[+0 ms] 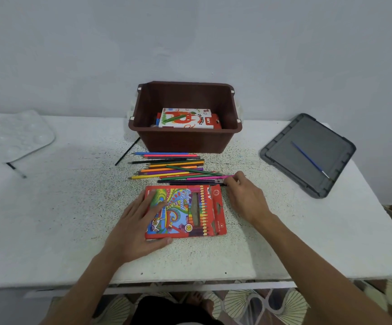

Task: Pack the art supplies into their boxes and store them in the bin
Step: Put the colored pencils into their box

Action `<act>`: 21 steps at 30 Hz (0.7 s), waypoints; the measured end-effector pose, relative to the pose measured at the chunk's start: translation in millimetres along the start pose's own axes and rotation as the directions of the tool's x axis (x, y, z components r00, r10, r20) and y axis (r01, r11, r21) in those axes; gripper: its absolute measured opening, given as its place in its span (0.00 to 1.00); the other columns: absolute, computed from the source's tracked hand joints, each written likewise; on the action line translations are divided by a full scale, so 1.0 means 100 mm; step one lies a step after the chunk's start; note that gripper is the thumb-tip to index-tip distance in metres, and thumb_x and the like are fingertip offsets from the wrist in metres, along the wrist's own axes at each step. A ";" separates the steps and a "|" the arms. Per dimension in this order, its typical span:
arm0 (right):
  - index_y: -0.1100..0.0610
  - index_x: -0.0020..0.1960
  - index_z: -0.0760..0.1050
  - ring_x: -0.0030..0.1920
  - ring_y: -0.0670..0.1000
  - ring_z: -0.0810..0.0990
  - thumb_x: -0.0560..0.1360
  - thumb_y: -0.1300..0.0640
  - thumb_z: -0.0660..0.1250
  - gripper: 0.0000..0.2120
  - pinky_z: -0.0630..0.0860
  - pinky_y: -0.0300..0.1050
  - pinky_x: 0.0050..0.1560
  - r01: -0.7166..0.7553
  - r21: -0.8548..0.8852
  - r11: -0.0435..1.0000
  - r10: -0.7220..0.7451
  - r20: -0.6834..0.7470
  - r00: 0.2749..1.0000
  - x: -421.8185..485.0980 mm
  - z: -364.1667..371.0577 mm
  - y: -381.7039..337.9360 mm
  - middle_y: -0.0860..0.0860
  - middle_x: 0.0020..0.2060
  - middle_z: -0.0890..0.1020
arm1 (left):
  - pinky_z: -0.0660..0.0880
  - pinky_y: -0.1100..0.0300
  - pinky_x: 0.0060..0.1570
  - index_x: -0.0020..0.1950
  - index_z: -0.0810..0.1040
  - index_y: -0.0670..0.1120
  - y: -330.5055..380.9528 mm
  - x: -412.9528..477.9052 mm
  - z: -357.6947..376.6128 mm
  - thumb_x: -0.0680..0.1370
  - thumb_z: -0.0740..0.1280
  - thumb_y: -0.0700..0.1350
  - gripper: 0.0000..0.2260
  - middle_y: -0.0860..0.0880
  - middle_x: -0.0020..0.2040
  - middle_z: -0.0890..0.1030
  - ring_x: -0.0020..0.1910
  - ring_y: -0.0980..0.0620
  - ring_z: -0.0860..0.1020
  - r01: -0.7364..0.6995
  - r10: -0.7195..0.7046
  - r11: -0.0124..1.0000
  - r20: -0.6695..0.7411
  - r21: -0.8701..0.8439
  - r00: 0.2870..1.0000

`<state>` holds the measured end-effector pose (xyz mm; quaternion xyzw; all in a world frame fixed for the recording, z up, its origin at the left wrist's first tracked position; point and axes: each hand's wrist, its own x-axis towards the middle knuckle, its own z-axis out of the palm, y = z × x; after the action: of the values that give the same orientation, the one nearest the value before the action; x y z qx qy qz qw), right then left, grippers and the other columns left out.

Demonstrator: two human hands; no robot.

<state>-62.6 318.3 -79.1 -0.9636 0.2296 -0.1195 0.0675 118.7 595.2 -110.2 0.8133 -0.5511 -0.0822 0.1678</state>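
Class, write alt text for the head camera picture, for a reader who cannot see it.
A person's left hand lies flat on a red colour pencil box while the right hand pinches a pink pencil in a loose pile on a table. Behind stands a brown bin holding an oil pastels box; a grey lid lies right.

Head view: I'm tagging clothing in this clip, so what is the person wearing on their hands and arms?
Nothing shows on the left hand or right hand: no gloves, rings, watch or bracelet. Both arms are bare down to the frame's bottom edge, with no sleeves in view.
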 end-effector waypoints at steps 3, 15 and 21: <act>0.59 0.54 0.74 0.36 0.52 0.77 0.78 0.60 0.68 0.06 0.66 0.42 0.28 0.045 -0.025 0.999 -0.045 0.014 0.999 0.05 0.00 0.04 0.53 0.44 0.77 | 0.50 0.48 0.75 0.79 0.55 0.58 0.00 0.00 0.01 0.70 0.60 0.76 0.42 0.54 0.81 0.45 0.80 0.51 0.43 0.005 -0.005 1.000 0.008 0.000 1.000; 0.60 0.54 0.76 0.31 0.49 0.67 0.77 0.59 0.70 0.07 0.49 0.34 0.27 0.075 -0.070 0.995 -0.069 0.093 0.993 0.13 -0.15 0.14 0.53 0.41 0.76 | 0.51 0.47 0.75 0.79 0.56 0.59 0.01 0.00 0.02 0.71 0.60 0.76 0.42 0.53 0.81 0.47 0.80 0.50 0.44 0.001 -0.001 1.000 0.008 0.007 1.000; 0.62 0.52 0.77 0.27 0.50 0.67 0.76 0.65 0.69 0.06 0.52 0.33 0.24 0.024 -0.056 0.998 -0.023 0.021 1.000 -0.01 -0.33 0.38 0.54 0.40 0.77 | 0.46 0.52 0.74 0.79 0.54 0.60 0.03 0.00 -0.01 0.70 0.60 0.76 0.42 0.55 0.81 0.45 0.80 0.52 0.41 0.019 -0.019 1.000 0.004 0.009 1.000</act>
<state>-88.7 282.8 -54.2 -0.9689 0.2207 -0.1041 0.0411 116.3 594.8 -108.2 0.8190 -0.5441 -0.0828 0.1622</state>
